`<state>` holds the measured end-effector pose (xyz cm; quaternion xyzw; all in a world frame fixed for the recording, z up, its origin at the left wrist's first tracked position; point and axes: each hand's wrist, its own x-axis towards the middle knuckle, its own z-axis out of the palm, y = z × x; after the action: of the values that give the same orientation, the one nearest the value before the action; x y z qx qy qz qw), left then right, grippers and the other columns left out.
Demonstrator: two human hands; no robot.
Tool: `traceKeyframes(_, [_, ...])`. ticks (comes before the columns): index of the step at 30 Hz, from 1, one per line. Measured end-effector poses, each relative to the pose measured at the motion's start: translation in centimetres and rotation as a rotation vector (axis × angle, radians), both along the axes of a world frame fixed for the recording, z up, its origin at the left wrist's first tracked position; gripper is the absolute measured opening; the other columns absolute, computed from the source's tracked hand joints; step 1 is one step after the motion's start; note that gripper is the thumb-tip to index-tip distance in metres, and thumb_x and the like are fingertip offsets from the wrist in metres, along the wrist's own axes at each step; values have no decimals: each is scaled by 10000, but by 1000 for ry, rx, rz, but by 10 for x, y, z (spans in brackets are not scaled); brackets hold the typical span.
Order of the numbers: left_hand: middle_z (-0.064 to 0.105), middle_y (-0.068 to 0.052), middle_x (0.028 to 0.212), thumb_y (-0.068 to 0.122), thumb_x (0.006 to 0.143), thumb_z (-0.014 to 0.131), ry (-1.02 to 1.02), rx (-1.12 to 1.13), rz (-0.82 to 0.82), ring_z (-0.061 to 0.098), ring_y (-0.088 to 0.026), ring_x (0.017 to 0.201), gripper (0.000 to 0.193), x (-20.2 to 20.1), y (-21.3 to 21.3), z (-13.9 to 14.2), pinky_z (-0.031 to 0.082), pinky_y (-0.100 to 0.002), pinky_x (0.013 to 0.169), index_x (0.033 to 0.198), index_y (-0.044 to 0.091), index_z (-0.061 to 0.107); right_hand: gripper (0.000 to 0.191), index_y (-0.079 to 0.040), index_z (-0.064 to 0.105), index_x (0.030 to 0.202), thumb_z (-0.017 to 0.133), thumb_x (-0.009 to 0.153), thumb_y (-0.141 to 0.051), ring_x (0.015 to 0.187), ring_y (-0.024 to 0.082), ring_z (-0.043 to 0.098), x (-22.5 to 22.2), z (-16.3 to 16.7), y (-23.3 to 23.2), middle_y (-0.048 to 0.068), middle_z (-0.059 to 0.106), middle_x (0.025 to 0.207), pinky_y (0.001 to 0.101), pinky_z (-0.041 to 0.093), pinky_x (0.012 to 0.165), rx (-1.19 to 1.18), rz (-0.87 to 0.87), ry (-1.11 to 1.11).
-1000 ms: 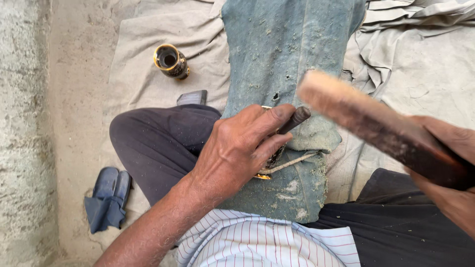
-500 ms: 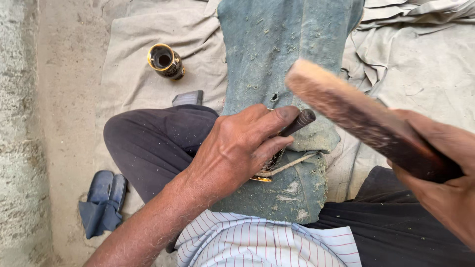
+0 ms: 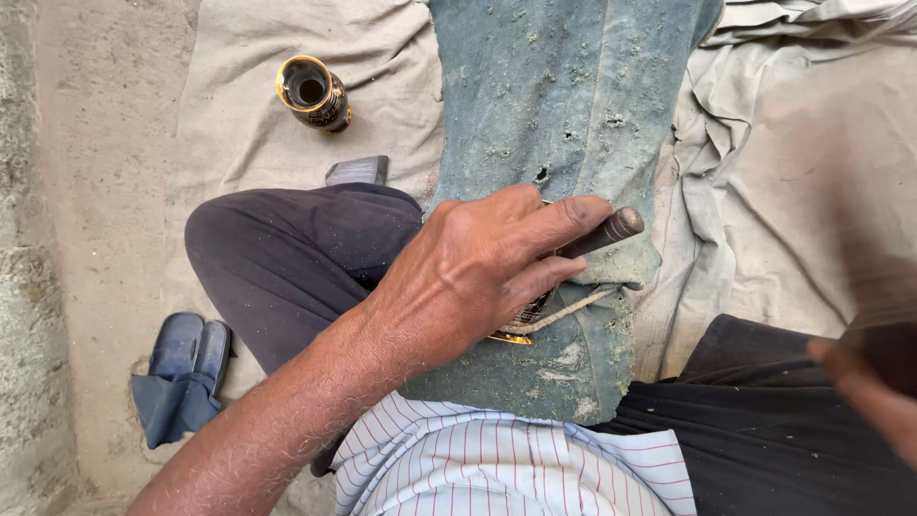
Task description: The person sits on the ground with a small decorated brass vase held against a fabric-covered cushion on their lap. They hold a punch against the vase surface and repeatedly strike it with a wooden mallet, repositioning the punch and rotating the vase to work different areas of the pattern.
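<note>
My left hand (image 3: 473, 277) is closed around a dark rod-like tool (image 3: 611, 229) whose blunt end sticks out past the fingers to the right. Under the hand lies a small dark object with a gold rim (image 3: 516, 330), with a thin twig-like strip beside it. Both rest on a dusty blue-green cloth pad (image 3: 564, 105) laid over my lap. My right hand (image 3: 864, 387) is at the right edge, blurred by motion. It grips a wooden stick (image 3: 874, 287), which shows only as a brown streak, well apart from the tool.
A dark vase with a gold rim (image 3: 310, 93) lies on the beige cloth (image 3: 239, 143) at upper left. A grey block (image 3: 358, 172) sits by my left knee. Blue sandals (image 3: 186, 373) lie on the concrete floor at left, and crumpled cloth (image 3: 793, 143) fills the right side.
The wooden stick and my right hand have swung from above the tool out to the right edge and are now blurred. My left hand keeps its grip in place.
</note>
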<state>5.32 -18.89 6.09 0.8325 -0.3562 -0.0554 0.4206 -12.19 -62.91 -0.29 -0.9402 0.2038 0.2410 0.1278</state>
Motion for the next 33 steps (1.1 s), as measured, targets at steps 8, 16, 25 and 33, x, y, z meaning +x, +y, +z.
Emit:
traceKeyframes(8, [553, -12, 819, 266, 946, 766, 32, -46, -33, 583, -168, 683, 447, 3, 5, -3, 536, -338, 598, 1354, 210, 591, 395, 10, 565, 1138, 713, 937, -296, 600, 213, 628, -25, -1, -2, 144, 650, 812, 305, 571, 539, 146, 18, -238])
traceKeyframes(16, [547, 4, 809, 296, 952, 754, 16, -38, -79, 563, -146, 667, 439, 9, 7, -5, 525, -333, 579, 1354, 209, 600, 298, -13, 637, 1024, 725, 965, -292, 610, 199, 658, -22, 5, 4, 120, 636, 745, 312, 621, 586, -75, 51, -5])
traceKeyframes(25, [608, -12, 855, 263, 964, 756, 52, -138, -93, 631, -170, 756, 408, 11, 5, 2, 553, -353, 665, 1325, 171, 590, 397, 38, 669, 893, 782, 969, -335, 595, 271, 681, -39, 5, 6, 163, 627, 663, 375, 640, 612, 11, -214, 53])
traceKeyframes(33, [625, -74, 840, 222, 934, 748, 51, -17, -146, 674, -280, 766, 410, 15, -8, 9, 533, -437, 634, 1305, 145, 590, 363, -16, 614, 790, 803, 906, -303, 517, 246, 610, -17, 28, 23, 122, 576, 578, 369, 598, 515, 8, -46, 243])
